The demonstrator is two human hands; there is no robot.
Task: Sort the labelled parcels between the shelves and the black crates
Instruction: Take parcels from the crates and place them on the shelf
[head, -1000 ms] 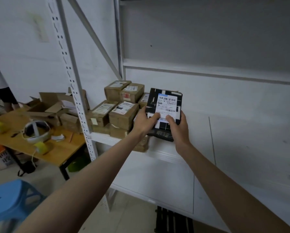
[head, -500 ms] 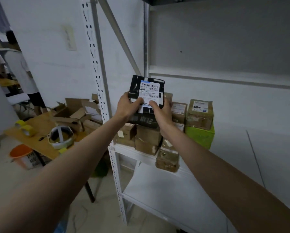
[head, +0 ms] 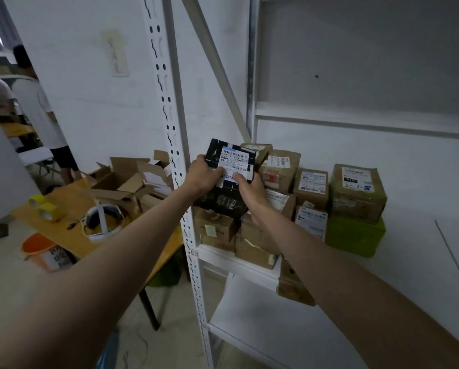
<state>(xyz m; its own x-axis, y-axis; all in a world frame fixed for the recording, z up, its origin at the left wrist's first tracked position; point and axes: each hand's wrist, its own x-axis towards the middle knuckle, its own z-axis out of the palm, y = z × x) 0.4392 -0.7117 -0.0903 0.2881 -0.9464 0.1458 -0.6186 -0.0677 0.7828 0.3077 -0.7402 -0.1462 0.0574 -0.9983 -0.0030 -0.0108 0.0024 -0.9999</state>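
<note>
I hold a black parcel (head: 229, 171) with a white barcode label facing me, just in front of the stacked parcels on the white shelf (head: 239, 262). My left hand (head: 203, 175) grips its left edge, thumb on the label. My right hand (head: 249, 193) grips its lower right side, thumb on the label too. Behind it sit several brown cardboard parcels (head: 280, 169) with labels, one large taped parcel (head: 356, 193) on a green box (head: 354, 237). No black crate is in view.
A perforated white upright (head: 175, 145) stands left of the parcels. A wooden table (head: 71, 209) at left carries open cartons, yellow tape rolls and a white headset. An orange bucket (head: 40, 251) sits on the floor. People stand at far left. The lower shelf (head: 276, 334) shows bare board.
The view has swung right and closer to the shelf. The black parcel, still in both hands, has come nearer the stacked brown parcels and sits slightly lower.
</note>
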